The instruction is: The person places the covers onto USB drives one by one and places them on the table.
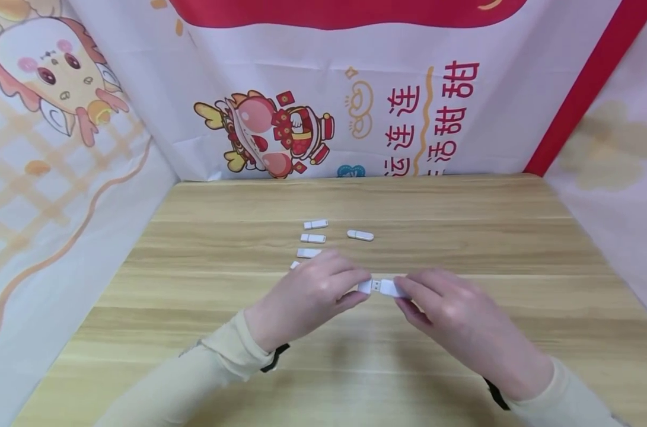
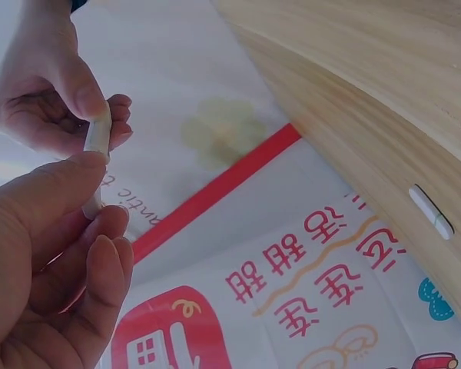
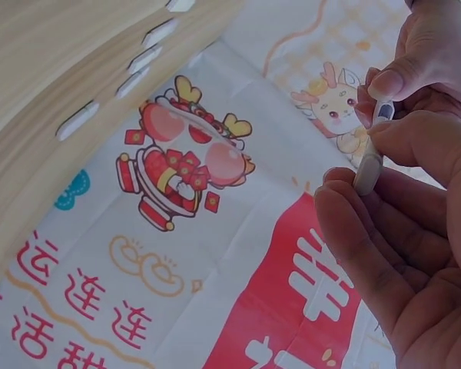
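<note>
Both hands hold a white USB stick (image 1: 389,288) in the air above the table, its metal plug (image 1: 375,286) bare in the gap between two white parts. My left hand (image 1: 315,296) pinches the left part between thumb and fingers. The right part is pinched by my right hand (image 1: 462,314); in the right wrist view its rounded end (image 3: 367,177) shows below the thumb. Which part is the cap, I cannot tell. Beyond the left hand several white USB sticks (image 1: 313,238) lie in a column, the nearest partly hidden by that hand.
One more white USB stick (image 1: 360,235) lies to the right of the column. The wooden table (image 1: 222,207) ends at a printed cloth (image 1: 312,53) at the back, with printed cloth on both sides too.
</note>
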Available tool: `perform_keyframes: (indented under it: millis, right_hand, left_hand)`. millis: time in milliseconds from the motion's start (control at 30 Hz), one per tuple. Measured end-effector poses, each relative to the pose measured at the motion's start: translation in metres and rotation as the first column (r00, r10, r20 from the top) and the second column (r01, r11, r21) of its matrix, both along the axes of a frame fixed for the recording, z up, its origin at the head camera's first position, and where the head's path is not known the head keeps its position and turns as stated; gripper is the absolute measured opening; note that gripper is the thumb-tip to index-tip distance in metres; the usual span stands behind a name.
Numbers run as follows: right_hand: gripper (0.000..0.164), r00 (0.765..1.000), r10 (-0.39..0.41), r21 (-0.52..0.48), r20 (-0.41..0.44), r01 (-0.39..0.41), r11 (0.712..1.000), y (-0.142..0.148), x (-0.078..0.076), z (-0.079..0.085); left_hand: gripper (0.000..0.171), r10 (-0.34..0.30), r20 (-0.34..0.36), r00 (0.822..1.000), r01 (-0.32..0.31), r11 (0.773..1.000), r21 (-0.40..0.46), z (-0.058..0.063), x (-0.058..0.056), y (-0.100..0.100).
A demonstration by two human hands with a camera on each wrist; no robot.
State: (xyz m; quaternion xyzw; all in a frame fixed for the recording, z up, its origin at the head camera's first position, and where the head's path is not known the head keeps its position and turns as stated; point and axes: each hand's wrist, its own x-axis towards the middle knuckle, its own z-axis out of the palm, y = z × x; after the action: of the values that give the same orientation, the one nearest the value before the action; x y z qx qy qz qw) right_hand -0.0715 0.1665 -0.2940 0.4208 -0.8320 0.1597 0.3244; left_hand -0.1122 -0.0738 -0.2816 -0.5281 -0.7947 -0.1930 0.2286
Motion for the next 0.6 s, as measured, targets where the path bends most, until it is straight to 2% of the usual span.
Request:
perform_keyframes:
  millis: [200,600]
  right_hand:
    - [0.04,1.0,0.012,-0.002,-0.021,-0.012,1.0,-0.007,0.004,0.001]
    - [0.044,0.998,0.008,0.047,0.056,-0.011,0.999,-0.015,0.008,0.001]
  left_hand:
    - [0.023,0.009,-0.008,1.0,-0.009,1.0,-0.009,0.0,0.004,-0.003]
    - [0.02,0.035,-0.027,0.999,-0.035,0.999,-0.024,-0.002,0.015,-0.011]
